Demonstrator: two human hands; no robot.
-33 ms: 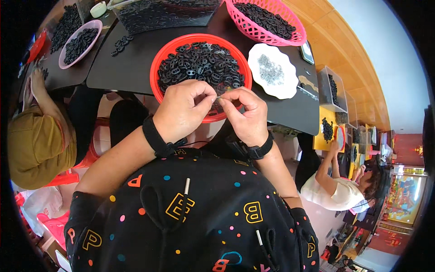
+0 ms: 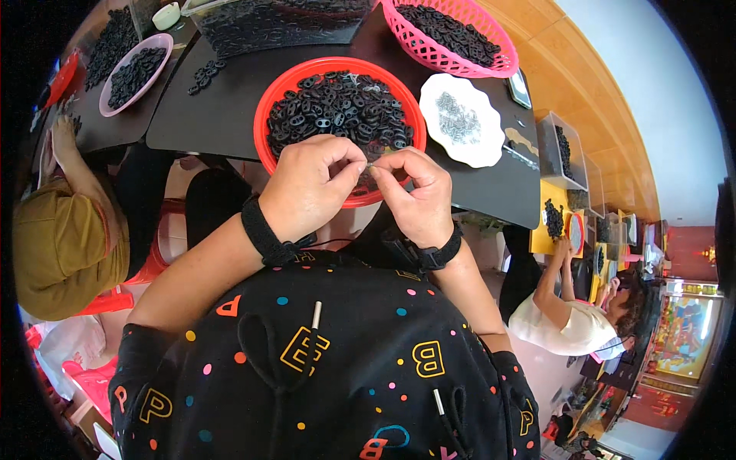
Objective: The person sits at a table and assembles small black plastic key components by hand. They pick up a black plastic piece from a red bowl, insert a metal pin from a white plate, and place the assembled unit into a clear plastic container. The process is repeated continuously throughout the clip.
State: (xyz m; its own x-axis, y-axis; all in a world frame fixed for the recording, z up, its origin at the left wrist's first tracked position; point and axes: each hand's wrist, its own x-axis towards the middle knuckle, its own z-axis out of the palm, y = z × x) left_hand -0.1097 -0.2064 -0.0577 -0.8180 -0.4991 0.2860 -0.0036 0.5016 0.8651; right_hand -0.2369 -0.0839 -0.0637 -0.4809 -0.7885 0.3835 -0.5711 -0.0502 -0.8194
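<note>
Both my hands meet over the near edge of a red round tray. My left hand pinches with thumb and forefinger, and my right hand does the same, their tips almost touching. Between them is something tiny that I cannot make out. Small black oval pieces with two holes heap up in the tray behind my fingers. Right of it stands a white scalloped plate with many small, thin, silvery pieces on it.
At the back are a pink basket and a clear bin, both with black pieces. A lilac bowl and a loose cluster of pieces lie left. Co-workers sit at left and right. The table's edge runs before me.
</note>
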